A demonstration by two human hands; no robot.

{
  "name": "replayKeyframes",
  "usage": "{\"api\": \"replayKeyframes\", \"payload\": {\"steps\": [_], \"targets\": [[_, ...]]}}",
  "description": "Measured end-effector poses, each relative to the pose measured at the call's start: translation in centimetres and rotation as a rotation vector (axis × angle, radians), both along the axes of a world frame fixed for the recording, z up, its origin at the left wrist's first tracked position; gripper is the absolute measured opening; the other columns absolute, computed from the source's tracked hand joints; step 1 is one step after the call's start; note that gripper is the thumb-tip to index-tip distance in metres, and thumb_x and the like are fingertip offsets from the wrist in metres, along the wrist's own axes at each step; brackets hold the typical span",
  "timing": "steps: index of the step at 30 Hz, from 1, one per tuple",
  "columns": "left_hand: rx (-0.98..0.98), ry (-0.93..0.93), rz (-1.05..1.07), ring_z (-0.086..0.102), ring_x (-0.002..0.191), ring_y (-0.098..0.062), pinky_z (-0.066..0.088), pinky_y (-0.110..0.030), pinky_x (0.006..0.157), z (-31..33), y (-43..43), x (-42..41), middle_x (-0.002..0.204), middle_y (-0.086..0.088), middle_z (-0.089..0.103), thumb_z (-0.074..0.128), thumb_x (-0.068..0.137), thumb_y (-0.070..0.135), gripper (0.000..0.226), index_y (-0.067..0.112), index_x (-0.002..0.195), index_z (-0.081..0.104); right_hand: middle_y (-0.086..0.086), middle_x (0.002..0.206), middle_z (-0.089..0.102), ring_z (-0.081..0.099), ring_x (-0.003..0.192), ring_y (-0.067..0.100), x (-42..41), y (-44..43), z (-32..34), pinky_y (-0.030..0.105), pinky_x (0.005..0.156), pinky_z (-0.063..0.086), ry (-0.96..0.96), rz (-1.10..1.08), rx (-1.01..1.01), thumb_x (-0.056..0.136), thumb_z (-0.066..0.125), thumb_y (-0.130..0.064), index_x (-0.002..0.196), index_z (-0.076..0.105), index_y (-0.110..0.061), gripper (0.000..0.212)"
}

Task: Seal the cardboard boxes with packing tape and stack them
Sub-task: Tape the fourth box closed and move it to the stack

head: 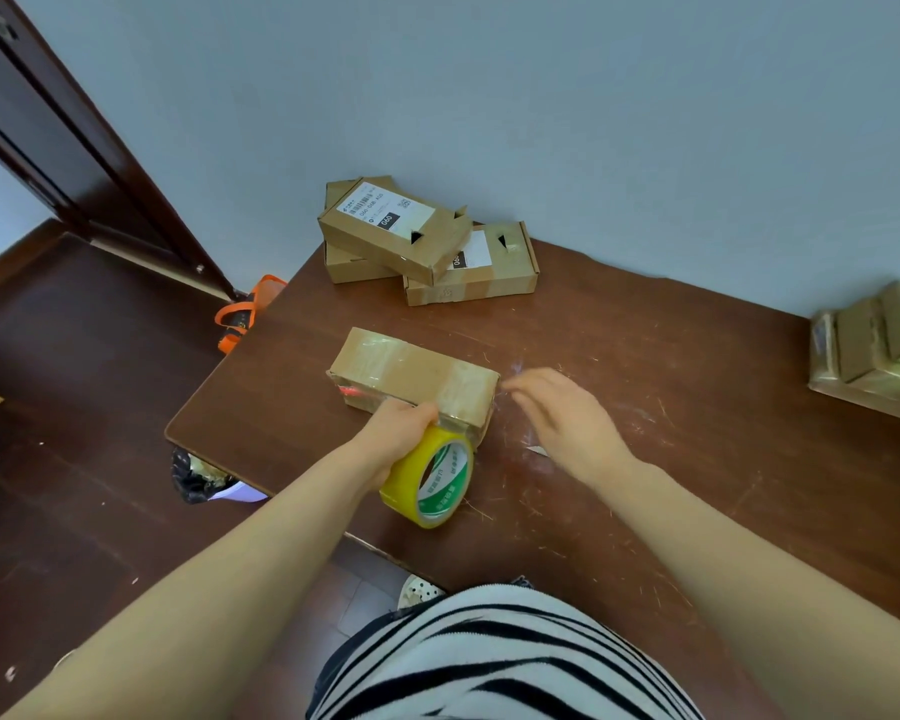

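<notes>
A small cardboard box lies flat in the middle of the brown table, with clear tape wrapped over its top and right end. My left hand grips a yellow roll of packing tape held against the box's near edge. My right hand hovers just right of the box, blurred, fingers relaxed and holding nothing. At the back by the wall three more cardboard boxes are piled loosely: a top box with a shipping label, one under it, and one to the right.
A stack of taped boxes sits at the table's right edge. An orange bag lies on the floor off the table's left corner, and a black rubbish bag sits under the table's left side. A dark door frame stands at left.
</notes>
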State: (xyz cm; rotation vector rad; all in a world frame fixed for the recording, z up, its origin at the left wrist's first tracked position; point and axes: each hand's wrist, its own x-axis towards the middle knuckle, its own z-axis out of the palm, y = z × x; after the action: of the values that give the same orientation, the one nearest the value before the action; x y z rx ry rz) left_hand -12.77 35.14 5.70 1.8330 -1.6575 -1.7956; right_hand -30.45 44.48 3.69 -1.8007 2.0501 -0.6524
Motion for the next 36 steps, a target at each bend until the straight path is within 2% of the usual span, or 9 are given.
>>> {"api": "replayKeyframes", "payload": {"steps": [3, 6, 10, 14, 18, 22, 25, 28, 36], "targets": [[-0.050, 0.055, 0.008, 0.053, 0.062, -0.014, 0.043, -0.024, 0.055, 0.0, 0.3, 0.0, 0.071, -0.001, 0.058, 0.050, 0.093, 0.012, 0.019, 0.018, 0.077, 0.056, 0.003, 0.155, 0.027, 0.018, 0.145, 0.016, 3.2, -3.5, 1.3, 0.024, 0.116, 0.007, -0.057, 0.217, 0.000, 0.103, 0.036, -0.020, 0.147, 0.033, -0.009, 0.045], [-0.066, 0.052, -0.022, 0.053, 0.066, -0.014, 0.044, -0.026, 0.062, -0.5, 0.2, 0.3, 0.073, -0.002, 0.059, 0.050, 0.093, 0.011, 0.020, 0.017, 0.077, 0.059, 0.002, 0.160, -0.005, -0.009, 0.147, 0.015, 3.7, -4.9, -0.4, 0.023, 0.111, -0.014, 0.195, 0.316, 0.210, 0.105, 0.022, -0.028, 0.152, 0.005, -0.012, 0.053], [-0.141, -0.069, -0.168, 0.056, 0.081, -0.020, 0.047, -0.036, 0.076, -1.4, -0.4, 0.9, 0.086, -0.010, 0.065, 0.051, 0.091, 0.019, 0.020, 0.007, 0.087, 0.066, 0.003, 0.160, -0.011, -0.012, 0.147, 0.016, 3.7, -4.5, -1.5, 0.025, 0.109, -0.019, 0.356, 0.335, 0.216, 0.105, 0.019, -0.029, 0.152, -0.001, -0.013, 0.054], [-0.249, -0.224, -0.358, 0.042, 0.063, -0.017, 0.034, -0.032, 0.062, -1.3, -1.2, 1.4, 0.065, -0.004, 0.045, 0.053, 0.090, 0.025, 0.030, 0.013, 0.064, 0.048, 0.003, 0.160, -0.010, -0.012, 0.147, 0.016, 3.6, -4.6, -1.7, 0.025, 0.109, -0.020, 0.355, 0.341, 0.213, 0.105, 0.020, -0.030, 0.152, 0.000, -0.012, 0.054], [-0.246, -0.334, -0.471, 0.042, 0.066, -0.018, 0.034, -0.031, 0.062, -1.5, -1.3, 2.6, 0.067, -0.006, 0.044, 0.056, 0.088, 0.027, 0.029, 0.015, 0.063, 0.047, 0.001, 0.160, -0.008, -0.012, 0.147, 0.014, 3.3, -4.8, -2.0, 0.026, 0.112, -0.018, 0.332, 0.340, 0.232, 0.104, 0.018, -0.039, 0.153, 0.001, -0.014, 0.057], [-0.218, -0.195, -0.345, 0.039, 0.063, -0.018, 0.032, -0.032, 0.062, -1.2, -1.3, 3.1, 0.066, -0.006, 0.039, 0.054, 0.088, 0.022, 0.026, 0.013, 0.065, 0.047, -0.005, 0.161, 0.004, -0.004, 0.147, 0.012, 3.7, -5.3, -1.9, 0.038, 0.114, -0.016, 0.301, 0.243, 0.217, 0.088, 0.006, -0.065, 0.153, 0.014, -0.020, 0.079], [-0.210, -0.166, -0.315, 0.032, 0.058, -0.017, 0.027, -0.031, 0.059, -1.0, -1.4, 3.2, 0.061, -0.003, 0.033, 0.054, 0.088, 0.022, 0.033, 0.016, 0.060, 0.038, 0.001, 0.157, 0.024, 0.016, 0.146, 0.023, 4.5, -5.4, -2.4, 0.050, 0.117, 0.008, 0.351, 0.153, 0.165, 0.095, 0.024, -0.055, 0.148, 0.032, -0.015, 0.067], [-0.224, -0.178, -0.311, 0.031, 0.057, -0.017, 0.027, -0.032, 0.058, -1.0, -1.3, 3.3, 0.059, -0.001, 0.031, 0.054, 0.087, 0.022, 0.036, 0.018, 0.057, 0.035, 0.009, 0.139, 0.053, 0.049, 0.129, 0.029, 5.3, -5.3, -2.9, 0.053, 0.100, 0.041, 0.473, 0.112, 0.196, 0.090, 0.028, -0.043, 0.131, 0.056, -0.009, 0.061], [-0.252, -0.174, -0.271, 0.042, 0.064, -0.019, 0.034, -0.032, 0.062, -0.9, -1.2, 3.8, 0.069, -0.006, 0.043, 0.055, 0.088, 0.024, 0.021, 0.013, 0.070, 0.051, 0.027, 0.138, 0.048, 0.048, 0.126, 0.042, 5.8, -4.5, -4.1, 0.055, 0.099, 0.040, 0.515, 0.124, 0.065, 0.090, 0.043, -0.038, 0.133, 0.054, -0.008, 0.054]]}}
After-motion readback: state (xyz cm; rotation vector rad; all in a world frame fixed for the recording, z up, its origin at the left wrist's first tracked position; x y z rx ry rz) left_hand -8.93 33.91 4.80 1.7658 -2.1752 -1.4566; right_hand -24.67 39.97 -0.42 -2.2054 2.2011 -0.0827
